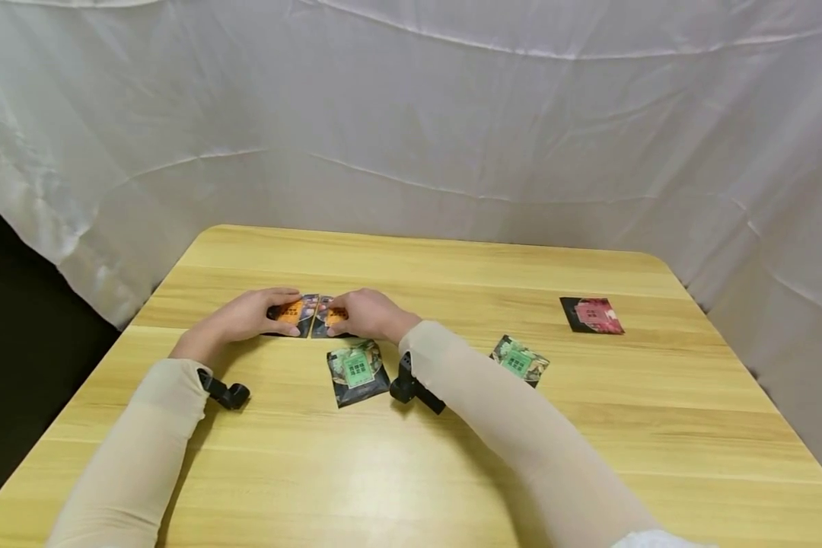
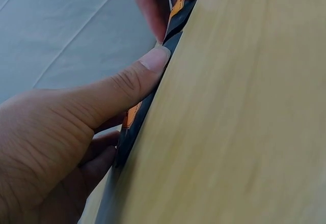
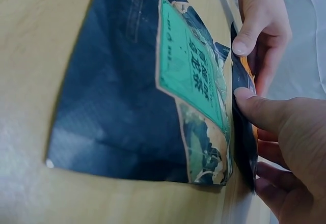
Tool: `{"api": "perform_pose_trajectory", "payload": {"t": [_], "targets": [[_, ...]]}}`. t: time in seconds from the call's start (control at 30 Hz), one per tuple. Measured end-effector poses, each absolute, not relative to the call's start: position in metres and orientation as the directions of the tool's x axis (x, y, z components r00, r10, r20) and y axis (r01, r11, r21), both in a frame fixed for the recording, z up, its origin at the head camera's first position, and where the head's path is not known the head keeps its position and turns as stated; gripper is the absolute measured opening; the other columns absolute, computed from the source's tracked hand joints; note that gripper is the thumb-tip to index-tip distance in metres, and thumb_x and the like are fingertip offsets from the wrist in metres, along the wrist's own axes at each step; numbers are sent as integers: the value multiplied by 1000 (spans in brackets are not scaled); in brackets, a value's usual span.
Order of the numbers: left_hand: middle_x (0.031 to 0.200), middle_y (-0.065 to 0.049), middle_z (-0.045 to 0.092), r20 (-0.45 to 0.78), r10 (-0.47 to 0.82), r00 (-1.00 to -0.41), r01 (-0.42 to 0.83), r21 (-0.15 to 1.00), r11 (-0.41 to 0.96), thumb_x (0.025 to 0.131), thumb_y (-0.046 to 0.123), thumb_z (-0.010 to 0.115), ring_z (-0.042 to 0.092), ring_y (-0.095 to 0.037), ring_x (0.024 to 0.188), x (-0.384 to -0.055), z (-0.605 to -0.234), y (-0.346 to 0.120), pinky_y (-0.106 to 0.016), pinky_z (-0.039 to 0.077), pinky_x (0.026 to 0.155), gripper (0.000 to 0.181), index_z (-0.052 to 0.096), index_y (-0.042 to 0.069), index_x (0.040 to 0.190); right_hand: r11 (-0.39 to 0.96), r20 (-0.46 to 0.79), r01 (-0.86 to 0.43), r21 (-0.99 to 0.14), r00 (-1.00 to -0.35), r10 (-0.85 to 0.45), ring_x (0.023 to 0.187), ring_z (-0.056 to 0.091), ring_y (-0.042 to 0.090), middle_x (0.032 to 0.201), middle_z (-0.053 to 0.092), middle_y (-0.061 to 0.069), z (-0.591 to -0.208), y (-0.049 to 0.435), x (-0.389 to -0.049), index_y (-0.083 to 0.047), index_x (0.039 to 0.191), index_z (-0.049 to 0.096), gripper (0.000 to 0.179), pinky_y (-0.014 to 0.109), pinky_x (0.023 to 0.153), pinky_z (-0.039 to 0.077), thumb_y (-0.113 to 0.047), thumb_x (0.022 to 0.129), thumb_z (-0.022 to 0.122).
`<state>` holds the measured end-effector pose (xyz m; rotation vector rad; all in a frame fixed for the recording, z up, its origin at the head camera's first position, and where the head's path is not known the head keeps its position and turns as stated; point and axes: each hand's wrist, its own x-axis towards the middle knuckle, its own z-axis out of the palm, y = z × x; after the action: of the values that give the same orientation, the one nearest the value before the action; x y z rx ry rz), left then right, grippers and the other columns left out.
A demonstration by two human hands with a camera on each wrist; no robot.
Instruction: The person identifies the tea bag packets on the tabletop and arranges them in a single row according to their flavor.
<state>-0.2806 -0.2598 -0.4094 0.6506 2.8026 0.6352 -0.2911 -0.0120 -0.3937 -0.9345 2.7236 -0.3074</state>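
Observation:
Two black-and-orange sachets point(image 1: 306, 316) lie side by side on the table, their inner edges almost meeting. The left hand point(image 1: 250, 315) holds the left sachet, its thumb on the near edge and its fingers at the far side. On the right sachet point(image 1: 320, 326), the right hand point(image 1: 373, 313) has a similar grip, thumb along the near edge. Up close, the left wrist view shows the left thumb point(image 2: 127, 84) against the dark edge. A black-and-green sachet point(image 3: 122, 91) lies flat just nearer than the right hand, touched by neither hand.
Another green sachet point(image 1: 520, 359) lies partly behind the right forearm. Further right is a black-and-red sachet point(image 1: 592, 315). The wooden table point(image 1: 356, 472) reaches back to a pale hanging cloth point(image 1: 425, 129). Both wrists wear black camera mounts.

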Motion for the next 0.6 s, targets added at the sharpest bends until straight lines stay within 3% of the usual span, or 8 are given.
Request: {"api": "perform_pose_trajectory", "payload": {"t": [0.6], "targets": [[153,-19,35,-95,449,-888,366,446,817,85,56,69,30,-45,138,-281,-409,-259,-60,27,109,86,43,4,148,752,-145,-612,-245,-744,-652,129,49,19,141,54,0,-395,-15,-296,-17,145,51,59,34,107,38,-48,95,60]]}}
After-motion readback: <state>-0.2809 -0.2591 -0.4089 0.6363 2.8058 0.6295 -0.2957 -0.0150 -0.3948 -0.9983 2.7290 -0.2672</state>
